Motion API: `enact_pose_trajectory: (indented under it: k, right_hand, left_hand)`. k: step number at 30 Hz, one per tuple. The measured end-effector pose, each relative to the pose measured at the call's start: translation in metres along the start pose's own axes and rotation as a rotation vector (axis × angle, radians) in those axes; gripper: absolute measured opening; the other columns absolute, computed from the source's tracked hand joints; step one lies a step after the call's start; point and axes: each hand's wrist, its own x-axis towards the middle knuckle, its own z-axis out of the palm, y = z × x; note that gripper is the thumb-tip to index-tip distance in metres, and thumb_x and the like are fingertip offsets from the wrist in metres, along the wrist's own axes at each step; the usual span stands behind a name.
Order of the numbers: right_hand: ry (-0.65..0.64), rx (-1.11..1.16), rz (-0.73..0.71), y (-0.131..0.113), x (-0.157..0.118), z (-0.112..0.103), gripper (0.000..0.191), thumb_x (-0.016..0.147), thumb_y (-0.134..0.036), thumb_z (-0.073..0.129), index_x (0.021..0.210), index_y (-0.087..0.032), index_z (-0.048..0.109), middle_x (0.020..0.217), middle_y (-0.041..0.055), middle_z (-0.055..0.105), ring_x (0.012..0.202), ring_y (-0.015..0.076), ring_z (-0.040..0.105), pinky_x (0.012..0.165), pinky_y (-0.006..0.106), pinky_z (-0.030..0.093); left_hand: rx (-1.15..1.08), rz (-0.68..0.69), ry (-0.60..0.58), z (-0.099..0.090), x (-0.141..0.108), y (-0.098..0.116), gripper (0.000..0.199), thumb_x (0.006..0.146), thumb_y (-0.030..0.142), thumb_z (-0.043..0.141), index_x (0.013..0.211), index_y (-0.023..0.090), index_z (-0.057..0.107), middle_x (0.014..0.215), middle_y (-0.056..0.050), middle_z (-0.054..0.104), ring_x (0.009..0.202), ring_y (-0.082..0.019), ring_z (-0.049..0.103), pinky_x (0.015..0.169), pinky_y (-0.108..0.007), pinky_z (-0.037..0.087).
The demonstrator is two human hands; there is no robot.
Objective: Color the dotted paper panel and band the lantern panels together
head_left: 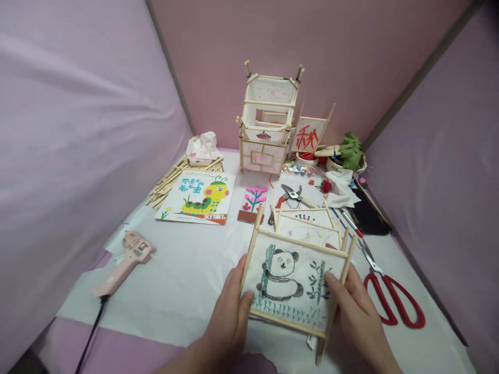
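Note:
Between my two hands is a small lantern-like frame of wooden sticks (288,280), with white panels stretched over it. The panel facing me carries a drawing of a panda with green bamboo. My left hand (230,306) grips its left edge, thumb on the front. On the right edge, my right hand (356,306) holds it with the thumb pressed on the panel near the bamboo. The fingers behind the frame are mostly hidden. Just beyond it lie red-handled pruning shears (292,195) and a card with a pink flower tree (255,202).
A taller stick frame (265,150) stands at the back. Left are a caterpillar picture book (198,197), wooden sticks (166,182) and a pink glue gun (127,262) with its cord. Red-handled scissors (390,296) lie close by my right hand. A potted plant (351,150) stands at back right.

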Motion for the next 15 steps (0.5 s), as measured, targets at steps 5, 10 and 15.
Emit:
enact_pose_trajectory:
  k: [5, 10, 15]
  right_hand:
    - [-0.018, 0.135, 0.038, -0.002, -0.001, 0.003, 0.059, 0.085, -0.041, 0.06, 0.14, -0.033, 0.041, 0.12, 0.006, 0.066, 0.092, 0.0282, 0.069, 0.074, 0.042, 0.059]
    - [-0.026, 0.185, 0.047, 0.001, 0.006, 0.001, 0.061, 0.082, -0.037, 0.064, 0.139, -0.031, 0.043, 0.114, 0.0056, 0.069, 0.084, 0.0258, 0.071, 0.071, 0.041, 0.06]
    - [-0.005, 0.141, 0.057, 0.002, 0.01, -0.001, 0.057, 0.08, -0.034, 0.067, 0.133, -0.031, 0.048, 0.113, 0.0043, 0.069, 0.082, 0.0246, 0.071, 0.068, 0.038, 0.06]
  left_hand:
    - [0.052, 0.053, -0.061, -0.012, 0.01, 0.011, 0.059, 0.088, 0.03, 0.055, 0.144, 0.026, 0.038, 0.142, -0.008, 0.046, 0.131, -0.029, 0.041, 0.11, -0.041, 0.033]
    - [0.022, 0.034, 0.108, -0.042, 0.021, 0.028, 0.059, 0.084, 0.034, 0.061, 0.14, 0.027, 0.043, 0.117, -0.01, 0.056, 0.11, -0.025, 0.054, 0.094, -0.039, 0.045]
    - [-0.551, -0.032, 0.036, -0.087, -0.01, 0.049, 0.085, 0.069, 0.075, 0.056, 0.141, 0.032, 0.04, 0.134, -0.012, 0.05, 0.122, -0.036, 0.049, 0.09, -0.05, 0.049]
